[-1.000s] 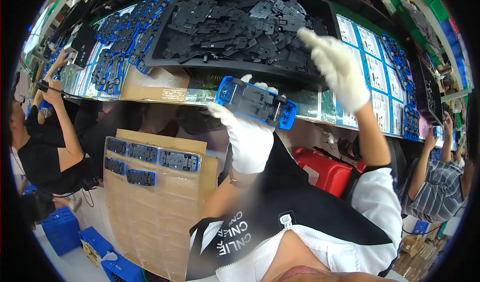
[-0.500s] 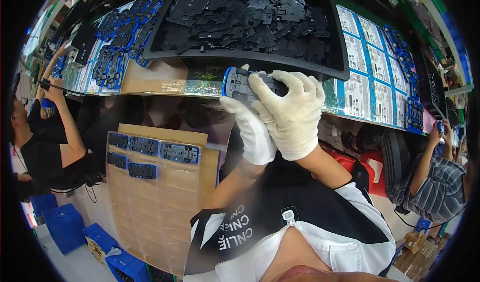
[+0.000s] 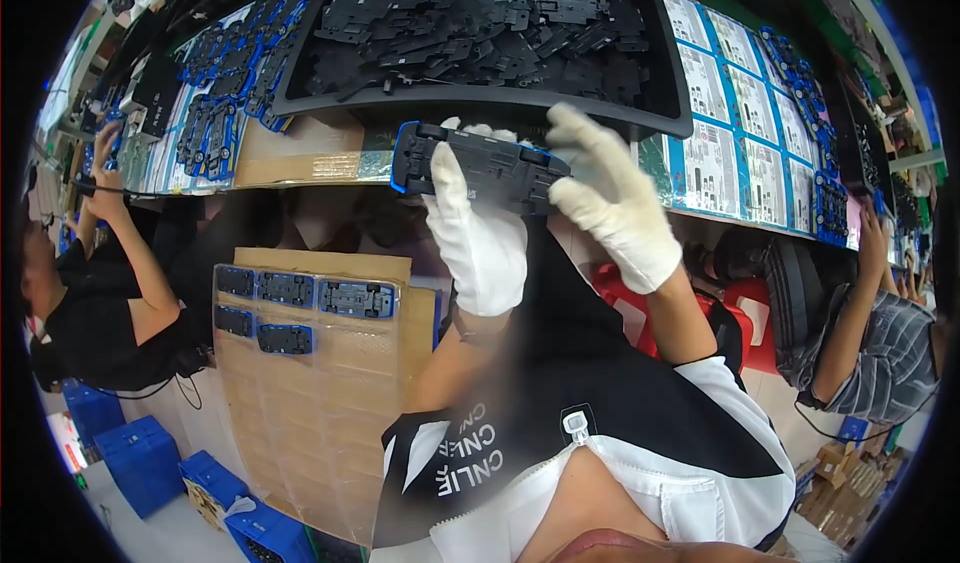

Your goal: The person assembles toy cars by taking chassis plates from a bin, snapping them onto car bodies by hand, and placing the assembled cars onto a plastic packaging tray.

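Observation:
A toy car (image 3: 480, 175) is held underside up, its black base facing me and blue body showing at the ends. My left hand (image 3: 472, 248), in a white glove, grips the car from below, thumb over the base and other fingers behind it. My gloved right hand (image 3: 625, 208) is by the car's right end, fingers spread and slightly blurred; whether its thumb touches the car I cannot tell. Just beyond the hands stands a large black bin (image 3: 640, 120), heaped with flat black plastic car bases (image 3: 490, 38).
At left, a clear compartment tray (image 3: 300, 413) on cardboard holds several upturned cars (image 3: 285, 339). More blue cars (image 3: 210, 138) lie at the bench's far left, and printed sheets (image 3: 715, 168) cover its right. Co-workers (image 3: 130, 293) sit on both sides. Blue crates (image 3: 145, 463) stand lower left.
The car has shifted left and shows more of its base. My right hand has come off the base and moved right, its fingers spreading. The left hand still holds the car.

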Tool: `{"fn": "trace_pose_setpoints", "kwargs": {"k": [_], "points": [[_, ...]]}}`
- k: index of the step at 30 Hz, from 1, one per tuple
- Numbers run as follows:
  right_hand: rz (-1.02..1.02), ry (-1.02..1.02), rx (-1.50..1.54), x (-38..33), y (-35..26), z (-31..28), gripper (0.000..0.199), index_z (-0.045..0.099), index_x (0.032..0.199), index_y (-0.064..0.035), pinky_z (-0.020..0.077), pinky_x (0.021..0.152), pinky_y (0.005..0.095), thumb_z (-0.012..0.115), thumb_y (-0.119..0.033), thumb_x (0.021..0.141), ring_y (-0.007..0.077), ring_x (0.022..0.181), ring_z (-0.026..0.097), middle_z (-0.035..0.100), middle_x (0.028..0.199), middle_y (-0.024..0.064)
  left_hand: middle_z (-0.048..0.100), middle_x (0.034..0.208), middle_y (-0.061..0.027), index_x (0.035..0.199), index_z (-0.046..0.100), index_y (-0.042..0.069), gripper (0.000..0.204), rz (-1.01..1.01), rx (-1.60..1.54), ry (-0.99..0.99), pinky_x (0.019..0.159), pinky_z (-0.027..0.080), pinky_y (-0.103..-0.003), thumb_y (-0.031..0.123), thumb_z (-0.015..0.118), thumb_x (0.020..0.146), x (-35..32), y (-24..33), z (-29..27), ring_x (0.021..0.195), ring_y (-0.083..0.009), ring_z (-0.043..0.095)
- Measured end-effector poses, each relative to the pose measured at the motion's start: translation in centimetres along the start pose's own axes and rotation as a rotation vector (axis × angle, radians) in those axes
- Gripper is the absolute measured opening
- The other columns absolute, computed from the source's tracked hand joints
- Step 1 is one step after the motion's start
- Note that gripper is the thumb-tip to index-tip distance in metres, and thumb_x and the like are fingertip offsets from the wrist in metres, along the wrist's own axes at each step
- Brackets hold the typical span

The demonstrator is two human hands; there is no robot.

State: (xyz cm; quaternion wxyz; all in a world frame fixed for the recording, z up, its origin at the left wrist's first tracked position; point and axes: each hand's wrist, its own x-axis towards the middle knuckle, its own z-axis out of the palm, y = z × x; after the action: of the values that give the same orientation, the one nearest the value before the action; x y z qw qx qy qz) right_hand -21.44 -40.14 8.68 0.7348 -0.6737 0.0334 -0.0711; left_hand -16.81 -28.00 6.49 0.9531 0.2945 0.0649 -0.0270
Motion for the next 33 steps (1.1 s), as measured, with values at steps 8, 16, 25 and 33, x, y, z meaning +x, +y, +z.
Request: {"fn": "trace_pose_setpoints", "kwargs": {"k": [8, 16, 25, 33], "points": [[0.240, -0.077, 0.267, -0.6, 0.7, 0.9, 0.050, 0.055, 0.137, -0.0097, 0.0516, 0.077, 0.0229, 0.072, -0.019, 0.091, 0.0100, 0.107, 0.058, 0.061, 0.128, 0.0022, 0.059, 0.114, -0.0082, 0.128, 0.051, 0.003, 0.049, 0.151, 0.197, -0.006, 0.097, 0.047, -0.037, 0.040, 0.060, 0.097, -1.7, 0.3, 0.2, 0.105, -0.0200, 0.058], [0.108, -0.045, 0.255, -1.1, 1.6, 1.4, 0.037, 0.063, 0.130, -0.0074, 0.0517, 0.085, 0.0264, 0.067, -0.020, 0.095, 0.0138, 0.110, 0.058, 0.061, 0.124, 0.0034, 0.060, 0.116, -0.0099, 0.130, 0.050, 0.001, 0.050, 0.153, 0.156, 0.021, 0.097, 0.048, -0.037, 0.034, 0.063, 0.095, -1.9, 0.4, -0.1, 0.106, -0.0207, 0.059], [0.023, -0.038, 0.298, -1.8, 1.3, 2.8, 0.034, 0.064, 0.126, -0.0028, 0.0466, 0.099, 0.0305, 0.068, -0.013, 0.094, 0.0153, 0.114, 0.057, 0.059, 0.122, 0.0055, 0.061, 0.111, -0.0077, 0.125, 0.053, 0.004, 0.041, 0.168, 0.300, 0.038, 0.090, 0.052, -0.032, 0.027, 0.068, 0.095, -2.1, 1.3, 0.0, 0.102, -0.0173, 0.060], [0.123, -0.003, 0.319, -2.2, 1.6, 3.4, 0.037, 0.058, 0.131, -0.0017, 0.0487, 0.095, 0.0304, 0.064, -0.011, 0.096, 0.0139, 0.116, 0.055, 0.058, 0.127, 0.0055, 0.064, 0.108, -0.0057, 0.118, 0.057, 0.005, 0.037, 0.148, 0.299, 0.096, 0.087, 0.051, -0.031, 0.023, 0.072, 0.090, -1.5, 1.6, -0.7, 0.097, -0.0160, 0.062]]}}
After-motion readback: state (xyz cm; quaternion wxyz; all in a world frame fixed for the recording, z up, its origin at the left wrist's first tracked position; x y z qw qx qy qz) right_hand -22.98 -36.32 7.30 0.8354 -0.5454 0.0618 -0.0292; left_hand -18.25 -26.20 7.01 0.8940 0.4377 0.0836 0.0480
